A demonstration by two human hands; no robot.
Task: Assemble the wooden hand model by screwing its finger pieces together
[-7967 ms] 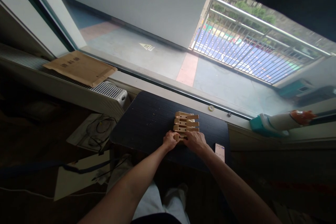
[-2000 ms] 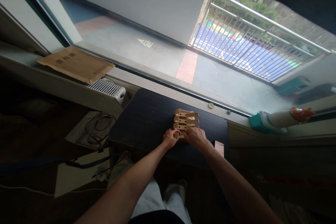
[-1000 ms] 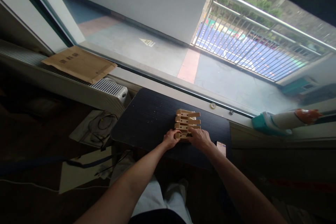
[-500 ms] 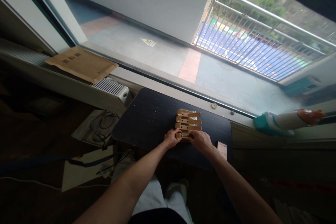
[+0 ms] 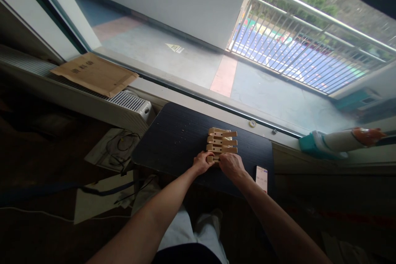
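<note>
gripping the left end of the nearest wooden piece with the left hand, with fingers curled round it. got the right hand bunched at its other end, can't tell if gripping anything. spotting that piece on the black table, beside three more wooden pieces, with a phone further right.

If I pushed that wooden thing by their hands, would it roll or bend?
The wooden piece seems stiff, with thick, straight bars. Rolling seems unlikely given its blocky shape. The slim ends jutting right may be its fragile part.
</note>
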